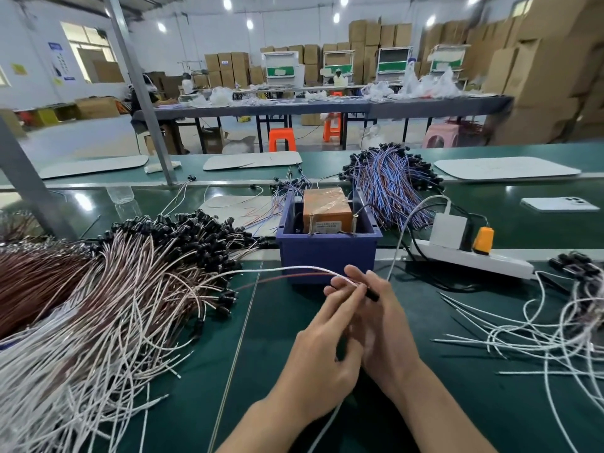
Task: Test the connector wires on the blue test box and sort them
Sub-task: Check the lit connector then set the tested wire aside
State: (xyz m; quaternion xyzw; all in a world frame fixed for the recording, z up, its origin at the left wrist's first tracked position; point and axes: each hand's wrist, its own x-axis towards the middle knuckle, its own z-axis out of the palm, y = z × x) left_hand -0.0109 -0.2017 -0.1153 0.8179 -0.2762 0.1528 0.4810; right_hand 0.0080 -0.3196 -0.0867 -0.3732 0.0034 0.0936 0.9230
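The blue test box (327,253) stands in the middle of the green bench, with an orange unit (327,207) and two metal pins inside. Just in front of it my left hand (323,351) and my right hand (382,325) meet around one connector wire (287,273), a white and a red strand running left. Its black connector end (371,294) sticks out between my fingertips. A big heap of untested white and brown wires (124,289) with black connectors lies to the left. A looser pile of white wires (539,328) lies to the right.
A white power strip (474,256) with a white adapter and an orange plug sits right of the box, with cables trailing. Behind the box lies a bundle of blue and red wires (389,181). A phone (559,204) lies at the far right. A metal post (140,89) rises at the left.
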